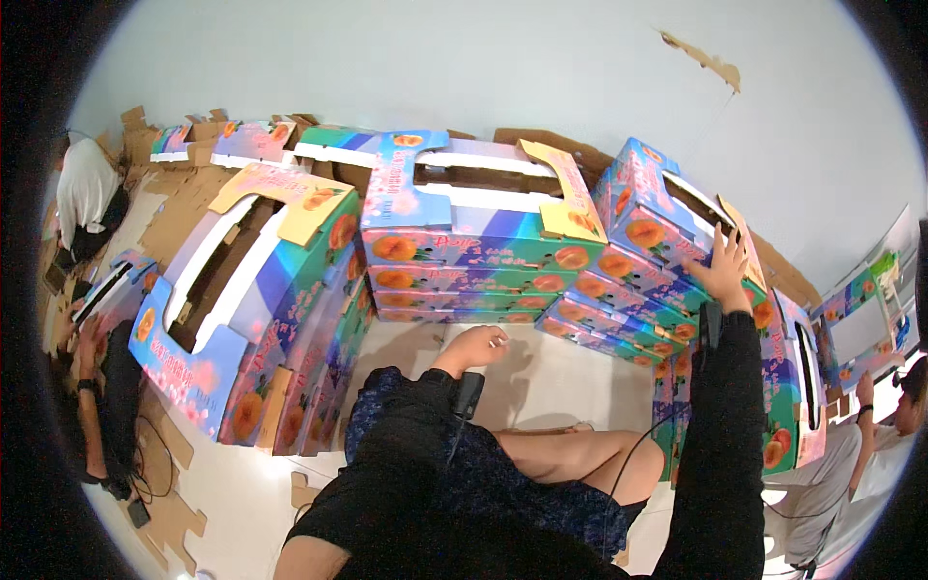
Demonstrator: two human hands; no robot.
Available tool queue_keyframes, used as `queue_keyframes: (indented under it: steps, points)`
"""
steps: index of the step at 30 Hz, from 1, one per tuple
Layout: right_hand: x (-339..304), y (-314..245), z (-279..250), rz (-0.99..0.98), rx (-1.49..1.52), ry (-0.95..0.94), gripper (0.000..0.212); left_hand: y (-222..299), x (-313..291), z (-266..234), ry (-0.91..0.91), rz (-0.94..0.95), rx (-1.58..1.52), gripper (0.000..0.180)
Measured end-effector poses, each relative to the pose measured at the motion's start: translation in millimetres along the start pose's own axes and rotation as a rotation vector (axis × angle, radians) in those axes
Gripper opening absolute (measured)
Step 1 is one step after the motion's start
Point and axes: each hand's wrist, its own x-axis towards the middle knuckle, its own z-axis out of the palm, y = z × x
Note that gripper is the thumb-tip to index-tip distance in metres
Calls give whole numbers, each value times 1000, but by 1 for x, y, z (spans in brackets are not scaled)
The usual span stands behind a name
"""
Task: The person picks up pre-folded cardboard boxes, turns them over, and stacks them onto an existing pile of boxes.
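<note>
Several fruit-printed cardboard boxes with open slots in their tops stand in stacks around me. My right hand [725,273], fingers spread, rests against the upper side of the top box [646,208] in the right-hand stack. My left hand [478,348] hangs above the floor with its fingers curled in and nothing visible in them. It is nearest to the middle stack, whose top box [483,227] has blue and yellow end flaps. At the left, a tilted box [280,319] leads another row of boxes.
Flattened cardboard [184,188] lies along the left wall, with cut scraps [174,522] on the floor. More boxes [797,387] stand at my right. One person [97,203] is at the far left; another [841,464] sits at the right beside a box.
</note>
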Motion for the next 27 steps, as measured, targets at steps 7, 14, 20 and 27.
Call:
queue_keyframes:
  steps: [7,14,20,27]
  points:
    - [-169,-51,38,-465,359,-194,110,18,-28,-16,148,62,44,37]
    - [-280,-66,132,-204,707,-721,91,123,-103,-55,293,269,19,50]
    - [-276,-74,142,-120,637,-1100,68,181,-177,-126,836,291,647,52]
    - [-276,-78,148,-271,567,-1067,66,157,-224,-239,1047,-325,1106,74]
